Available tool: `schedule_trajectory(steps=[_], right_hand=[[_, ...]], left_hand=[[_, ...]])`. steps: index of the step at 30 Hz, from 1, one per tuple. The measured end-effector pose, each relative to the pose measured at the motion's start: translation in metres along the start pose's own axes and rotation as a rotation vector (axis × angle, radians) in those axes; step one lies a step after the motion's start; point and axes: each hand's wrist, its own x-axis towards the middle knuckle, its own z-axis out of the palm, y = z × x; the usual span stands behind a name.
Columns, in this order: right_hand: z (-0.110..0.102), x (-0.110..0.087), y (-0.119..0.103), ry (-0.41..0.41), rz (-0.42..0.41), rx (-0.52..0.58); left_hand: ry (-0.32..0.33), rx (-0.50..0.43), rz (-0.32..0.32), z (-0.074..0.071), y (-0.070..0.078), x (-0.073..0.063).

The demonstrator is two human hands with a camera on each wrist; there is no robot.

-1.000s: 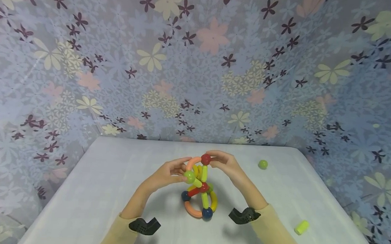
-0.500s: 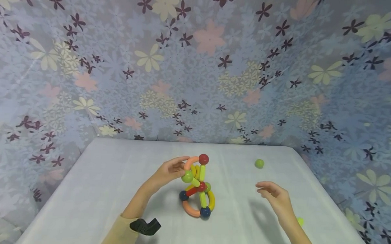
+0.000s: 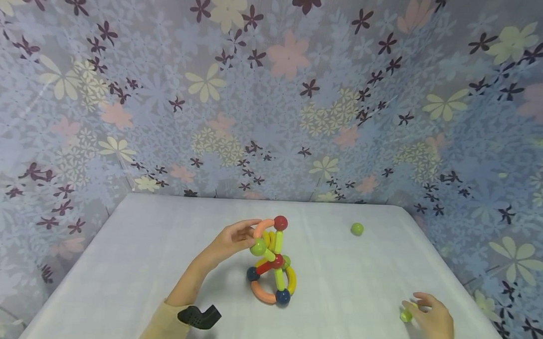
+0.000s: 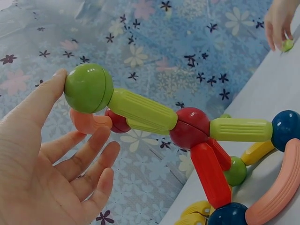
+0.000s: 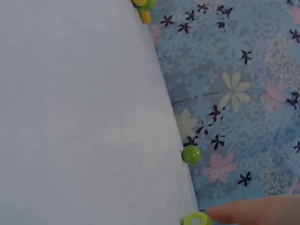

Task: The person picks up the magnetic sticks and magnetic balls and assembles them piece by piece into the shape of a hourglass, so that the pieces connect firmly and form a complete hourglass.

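Note:
A magnetic ball-and-rod structure (image 3: pixel 278 279) of coloured balls, straight rods and curved rods stands mid-table. My left hand (image 3: pixel 234 239) holds its upper left part. In the left wrist view the thumb presses a green ball (image 4: pixel 89 88) and a fingertip touches an orange curved rod (image 4: pixel 89 122); the other fingers are loosely bent. At the table's right, my right hand (image 3: pixel 433 322) has its thumb and fingers about a light-green rod (image 3: pixel 406 316) on the cloth. One finger (image 5: pixel 253 211) meets the rod's end in the right wrist view; the remaining fingers are outside that picture.
A loose green ball (image 3: pixel 356 229) lies at the back right of the white-covered table (image 3: pixel 175 226). Behind the table hangs a flowered cloth (image 3: pixel 273 114), which also runs along the sides.
My right hand has let go of the structure's top red ball and moved right and toward me, to the light-green rod. My left hand stays at the structure.

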Motion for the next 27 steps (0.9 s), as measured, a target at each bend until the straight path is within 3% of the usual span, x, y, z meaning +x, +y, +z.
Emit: schedule_trajectory(steps=[4, 13, 16, 21, 27], right_hand=[[0.001, 0.005, 0.005, -0.081, -0.056, -0.053], [0.007, 0.003, 0.0, 0.048, -0.036, 0.007], [0.008, 0.002, -0.006, 0.056, 0.029, 0.139], [0.008, 0.003, -0.023, -0.008, 0.137, 0.441], [0.013, 0.003, -0.06, -0.075, 0.116, 0.76]], left_hand=[[-0.005, -0.009, 0.004, 0.0, -0.001, 0.0], [-0.009, -0.003, 0.0, 0.0, -0.002, 0.0], [-0.01, 0.001, 0.0, 0.0, -0.001, -0.001], [-0.005, 0.002, 0.001, -0.001, 0.0, -0.002], [-0.006, -0.009, -0.005, -0.001, 0.0, -0.001]])
